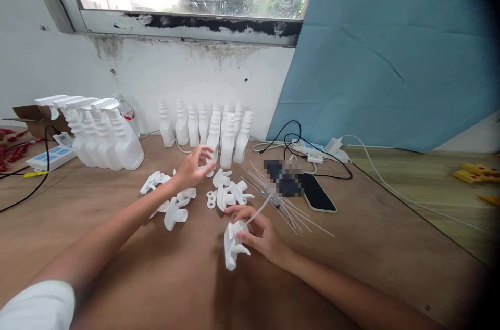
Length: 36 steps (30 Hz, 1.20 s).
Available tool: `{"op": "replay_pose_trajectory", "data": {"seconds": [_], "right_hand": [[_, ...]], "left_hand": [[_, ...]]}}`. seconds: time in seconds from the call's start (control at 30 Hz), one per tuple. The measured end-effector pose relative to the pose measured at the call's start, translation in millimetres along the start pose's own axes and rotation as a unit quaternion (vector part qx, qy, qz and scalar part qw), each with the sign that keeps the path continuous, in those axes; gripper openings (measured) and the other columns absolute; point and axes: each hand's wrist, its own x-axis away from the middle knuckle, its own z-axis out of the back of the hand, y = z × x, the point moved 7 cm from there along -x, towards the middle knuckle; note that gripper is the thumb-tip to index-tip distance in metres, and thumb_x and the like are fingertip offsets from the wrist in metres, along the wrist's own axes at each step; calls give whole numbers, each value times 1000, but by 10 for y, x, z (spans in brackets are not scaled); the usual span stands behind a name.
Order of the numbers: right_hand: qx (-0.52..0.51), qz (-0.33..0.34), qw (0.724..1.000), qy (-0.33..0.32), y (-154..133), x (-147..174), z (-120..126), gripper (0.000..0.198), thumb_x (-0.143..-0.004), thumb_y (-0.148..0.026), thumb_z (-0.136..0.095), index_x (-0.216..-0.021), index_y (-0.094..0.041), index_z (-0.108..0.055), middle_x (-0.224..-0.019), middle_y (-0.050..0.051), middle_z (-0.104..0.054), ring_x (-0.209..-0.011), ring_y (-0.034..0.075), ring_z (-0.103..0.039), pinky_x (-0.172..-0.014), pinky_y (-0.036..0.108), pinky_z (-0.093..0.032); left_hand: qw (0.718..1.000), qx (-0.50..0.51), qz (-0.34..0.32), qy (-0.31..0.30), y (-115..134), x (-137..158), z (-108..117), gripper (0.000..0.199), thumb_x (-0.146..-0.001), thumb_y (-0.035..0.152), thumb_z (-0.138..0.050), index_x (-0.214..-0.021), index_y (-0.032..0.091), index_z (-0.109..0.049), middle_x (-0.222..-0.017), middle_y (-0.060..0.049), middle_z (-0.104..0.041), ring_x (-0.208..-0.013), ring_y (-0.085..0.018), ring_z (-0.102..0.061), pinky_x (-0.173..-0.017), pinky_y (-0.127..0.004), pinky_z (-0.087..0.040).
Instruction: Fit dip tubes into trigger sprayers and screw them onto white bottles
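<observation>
My right hand (260, 233) is closed around a white trigger spray head (231, 249), whose thin dip tube (259, 209) slants up to the right. My left hand (195, 166) reaches out with fingers and thumb apart, right by a white spray bottle (213, 135) without a top; the fingertips overlap it in view, and contact is unclear. More topless bottles (227, 137) stand around that one. Loose spray heads (174, 213) lie below my left forearm and another pile of spray heads (224, 194) lies between my hands. Small white washers (211, 199) rest beside that pile.
Thin white tubes (291, 213) lie scattered near a phone (320, 193) and a blurred dark object (283, 176). Bottles with spray heads (127, 142) stand at left, beside a power strip (52, 155). Cables and another power strip (320, 150) lie at back right.
</observation>
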Motion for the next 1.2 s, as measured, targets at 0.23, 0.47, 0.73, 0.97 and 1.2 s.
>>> {"op": "replay_pose_trajectory", "data": {"seconds": [0.23,0.47,0.73,0.97,1.2], "right_hand": [[-27,-65,998,-4,77,44,-6,27,-85,-39,-66,-98,-18,-56,-87,4,-63,-73,13,-59,-67,25,-47],[3,-56,998,24,-9,19,170,36,-96,-48,-45,-110,-18,-58,-75,0,-52,-65,10,-48,-61,23,-40],[183,-23,976,118,-967,-280,920,27,-81,-39,-69,-96,-19,-63,-67,-2,-55,-52,8,-47,-46,18,-32],[101,-25,989,105,-1583,-294,1060,28,-68,-42,-75,-71,-15,-71,-45,0,-51,-39,9,-44,-40,20,-24],[119,-61,987,90,-1514,-295,1042,26,-67,-40,-75,-68,-14,-72,-48,2,-53,-39,8,-44,-38,18,-25]], "left_hand": [[989,3,71,129,-533,-1213,289,71,-69,38,-74,-129,14,-45,-137,-19,-50,-123,-31,-51,-99,-44,-43],[987,25,57,147,-462,-1263,236,54,-67,30,-74,-115,11,-57,-114,-15,-66,-104,-26,-63,-91,-37,-49],[945,-156,-113,263,439,-529,940,44,-76,28,-66,-119,21,-59,-110,-5,-64,-101,-21,-62,-93,-35,-50],[895,-322,-207,230,737,-222,946,48,-77,18,-60,-124,28,-55,-124,-5,-56,-108,-23,-58,-94,-41,-48],[895,-333,-225,192,633,-210,819,49,-79,15,-59,-126,27,-53,-127,-6,-55,-109,-23,-57,-97,-42,-46]]}}
